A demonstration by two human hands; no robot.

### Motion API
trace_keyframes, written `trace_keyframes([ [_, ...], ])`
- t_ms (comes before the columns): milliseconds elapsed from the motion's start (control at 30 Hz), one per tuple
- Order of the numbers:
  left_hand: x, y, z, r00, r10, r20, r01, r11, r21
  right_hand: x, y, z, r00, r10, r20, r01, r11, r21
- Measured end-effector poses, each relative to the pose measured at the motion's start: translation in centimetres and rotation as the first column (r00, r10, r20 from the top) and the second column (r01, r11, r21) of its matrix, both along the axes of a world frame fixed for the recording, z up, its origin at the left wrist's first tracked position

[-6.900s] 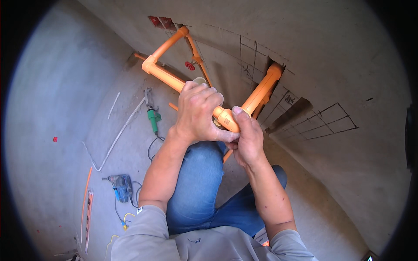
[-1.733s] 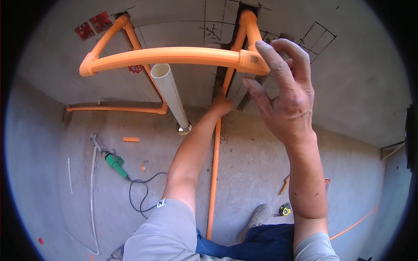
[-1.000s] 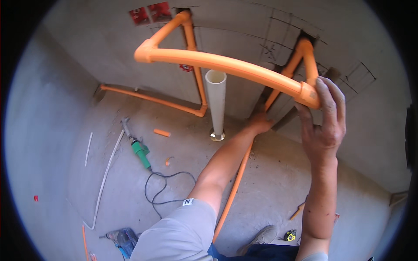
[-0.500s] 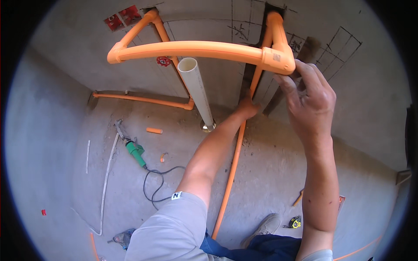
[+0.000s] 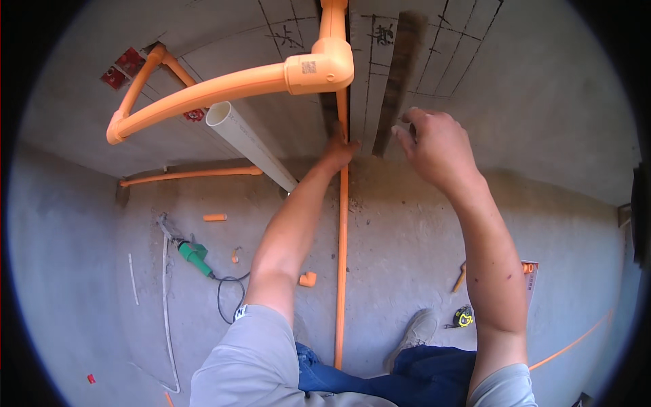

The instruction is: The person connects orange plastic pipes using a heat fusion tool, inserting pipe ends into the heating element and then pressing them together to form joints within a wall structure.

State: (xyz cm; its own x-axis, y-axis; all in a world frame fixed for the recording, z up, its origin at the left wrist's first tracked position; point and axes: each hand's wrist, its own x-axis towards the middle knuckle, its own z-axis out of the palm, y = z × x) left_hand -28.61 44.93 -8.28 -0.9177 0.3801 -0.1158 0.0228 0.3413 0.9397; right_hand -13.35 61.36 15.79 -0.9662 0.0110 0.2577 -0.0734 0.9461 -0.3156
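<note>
My left hand (image 5: 339, 150) reaches forward to the wall and is closed round a long orange pipe (image 5: 342, 258), which runs down from the wall past my feet. Its thumb lies over the pipe; the other fingers are partly hidden. Above it, an orange pipe loop (image 5: 210, 93) sticks out from the wall, with an elbow fitting (image 5: 325, 70) at its near right corner. My right hand (image 5: 439, 144) is raised beside a dark wall groove (image 5: 401, 74). Its fingers are bent, thumb and forefinger apart, with nothing seen between them.
A white pipe (image 5: 251, 146) stands upright left of my left arm. On the floor lie a green pipe-welding tool (image 5: 194, 258) with its cord, a loose orange elbow (image 5: 308, 279), a short orange pipe piece (image 5: 215, 218) and a tape measure (image 5: 462, 317). Red valve handles (image 5: 194, 115) are by the wall.
My right hand has let go of the loop's elbow fitting and moved down, away from it. The view has shifted to the right. My left hand stays on the long pipe.
</note>
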Motion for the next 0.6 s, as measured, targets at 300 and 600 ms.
trace_keyframes([
  [300,-2.6,-2.8,-0.4,0.985,-0.163,-0.065,0.142,0.960,-0.242,0.2,1.3,0.3,0.998,-0.034,0.045,0.033,0.999,0.030],
  [600,-1.7,-4.2,-0.4,0.974,-0.212,-0.077,0.167,0.908,-0.384,1.0,3.0,0.1,0.992,-0.092,0.083,0.084,0.992,0.098],
])
